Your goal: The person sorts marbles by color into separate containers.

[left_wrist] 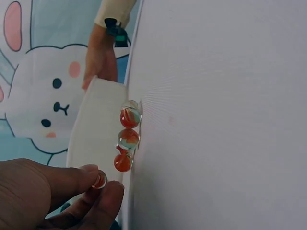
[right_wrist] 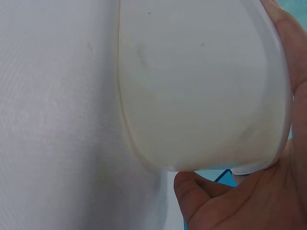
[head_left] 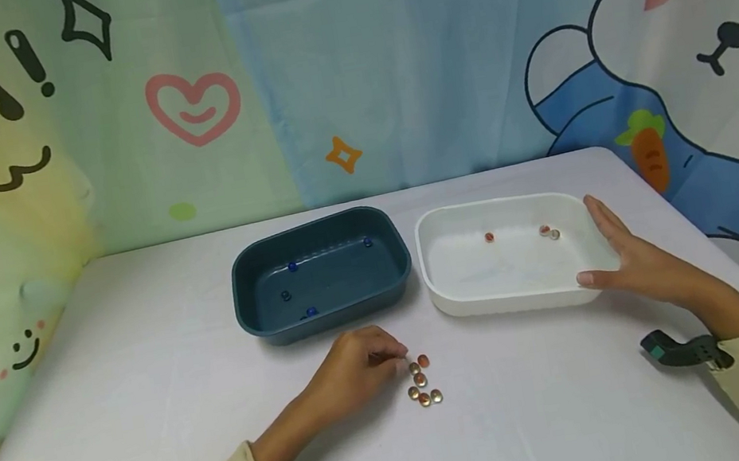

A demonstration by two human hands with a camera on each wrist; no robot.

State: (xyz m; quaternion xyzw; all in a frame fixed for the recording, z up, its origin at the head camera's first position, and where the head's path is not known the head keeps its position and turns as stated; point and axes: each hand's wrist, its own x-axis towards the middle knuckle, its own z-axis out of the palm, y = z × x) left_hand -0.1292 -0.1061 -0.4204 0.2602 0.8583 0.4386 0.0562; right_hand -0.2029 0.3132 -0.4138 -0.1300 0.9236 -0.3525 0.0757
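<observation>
My left hand (head_left: pixel 358 369) pinches a clear marble with orange-red swirls (left_wrist: pixel 100 179) between thumb and fingertips, just above the table. Beside those fingertips lies a small group of similar marbles (head_left: pixel 420 379), several of them, on the white cloth. At the right, my right hand (head_left: pixel 644 267) grips the end of a white rectangular tub (head_left: pixel 519 302), thumb at the near corner and fingers along the far side. The right wrist view shows the tub's outer wall (right_wrist: pixel 201 96) within that grasp. Inside the tub are three marbles, one of them an orange marble (head_left: pixel 489 237).
A dark blue tub (head_left: pixel 333 322) stands left of the white one, with several blue marbles (head_left: pixel 293 267) on its floor. White cloth (head_left: pixel 167 375) covers the table. Behind the table hangs a printed curtain (head_left: pixel 386 58). Each sleeve carries a black wrist device (head_left: pixel 682 350).
</observation>
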